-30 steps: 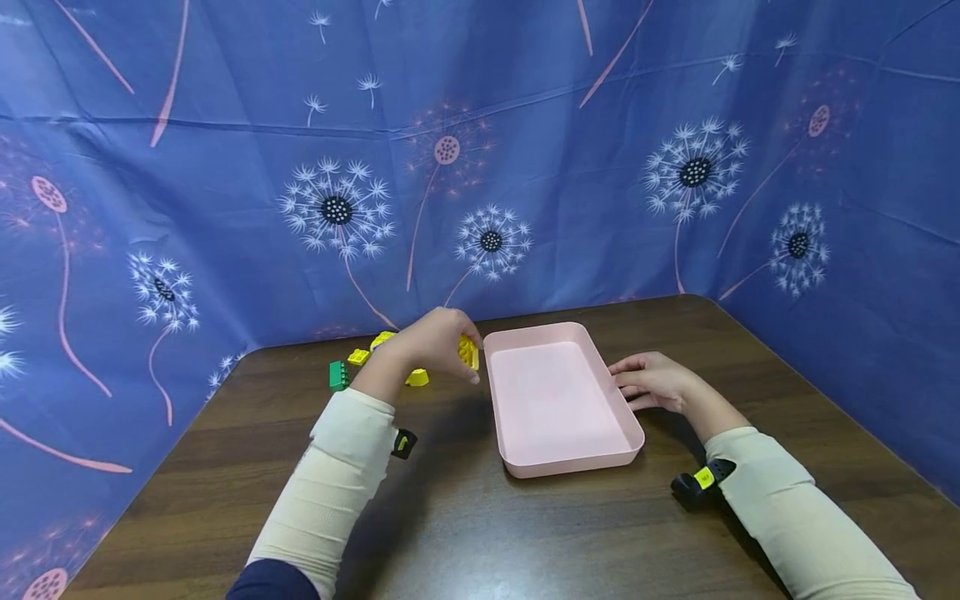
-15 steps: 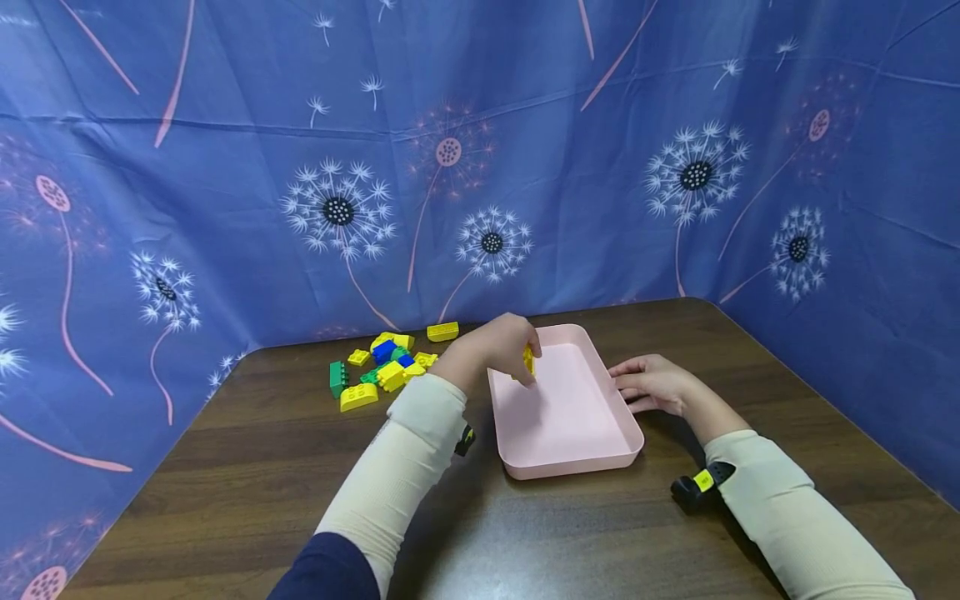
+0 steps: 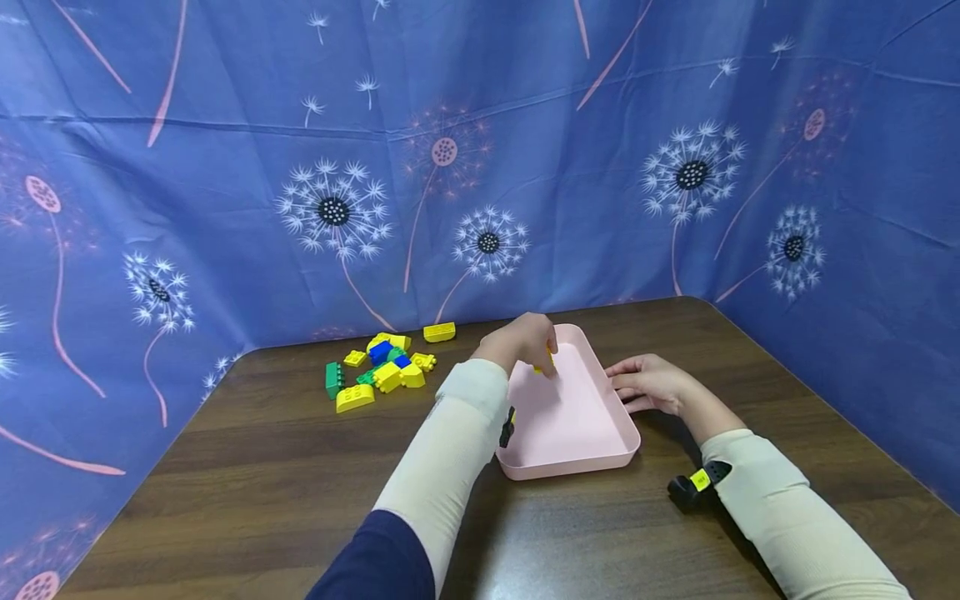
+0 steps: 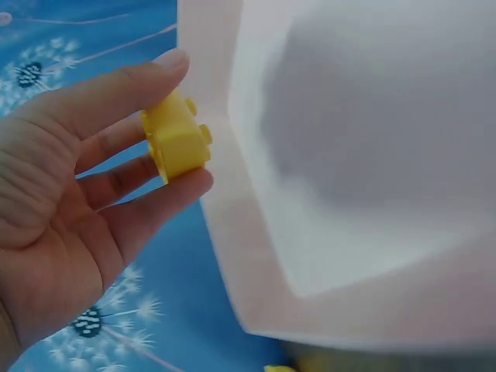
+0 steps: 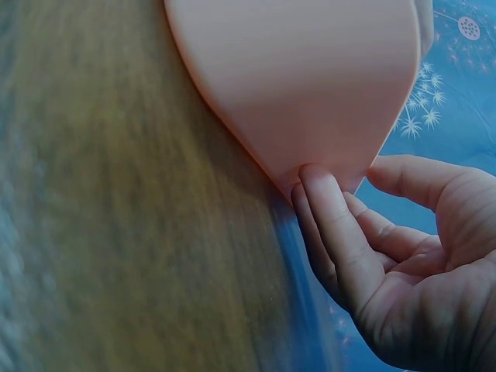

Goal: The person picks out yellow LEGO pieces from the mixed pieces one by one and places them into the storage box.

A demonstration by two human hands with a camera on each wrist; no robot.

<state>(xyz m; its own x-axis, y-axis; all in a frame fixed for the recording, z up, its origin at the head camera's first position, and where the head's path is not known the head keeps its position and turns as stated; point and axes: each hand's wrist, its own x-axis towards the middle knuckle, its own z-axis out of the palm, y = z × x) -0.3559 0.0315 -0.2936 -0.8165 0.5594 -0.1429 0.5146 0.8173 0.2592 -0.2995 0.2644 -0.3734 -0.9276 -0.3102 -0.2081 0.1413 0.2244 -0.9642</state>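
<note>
My left hand (image 3: 521, 337) is over the far left part of a pink rectangular tray (image 3: 572, 469). Between its thumb and fingers it pinches a yellow toy building block (image 4: 177, 138), whose studs face the tray in the left wrist view. From the head, only a little of this block shows past the fingers. My right hand (image 3: 654, 385) rests at the tray's right side, with loosely extended fingers touching the outer wall. In the right wrist view, the right hand's fingertips (image 5: 316, 177) lie against that wall and the thumb is near its edge.
Left of the tray lies a loose pile of yellow, green and blue blocks (image 3: 387, 377). A single yellow block (image 3: 439, 332) sits by the back edge of the brown wooden table (image 3: 247, 475). Blue dandelion-print cloth (image 3: 570, 225) hangs behind and at the sides.
My left hand has carried the yellow block rightward from beside the tray's left rim to over the tray, uncovering the pile of blocks. The right hand and tray have stayed in place.
</note>
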